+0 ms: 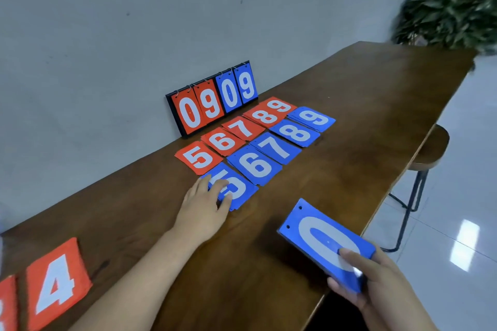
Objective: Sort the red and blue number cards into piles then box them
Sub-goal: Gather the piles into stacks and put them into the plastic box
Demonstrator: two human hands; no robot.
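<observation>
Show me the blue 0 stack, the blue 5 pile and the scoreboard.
blue 0 stack [326,242]: head view, top card, inside zero.
blue 5 pile [248,190]: head view, uncovered right part.
scoreboard [209,103]: head view, red 9 flap.

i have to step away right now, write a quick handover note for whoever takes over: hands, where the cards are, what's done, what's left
Left hand rests on the blue 5 pile, fingers on top, thumb at its near edge; whether it grips, I cannot tell.
Right hand holds a blue stack, 0 on top, above the table.
Red piles 5 to 9 lie in a row before the scoreboard; blue piles 6 to 9 lie in the nearer row. Red 4 lies far left.
Done: cards laid out by colour and number.
Left: probably gather blue 5 to 9, then the reds, then box them. No box in view.
</observation>
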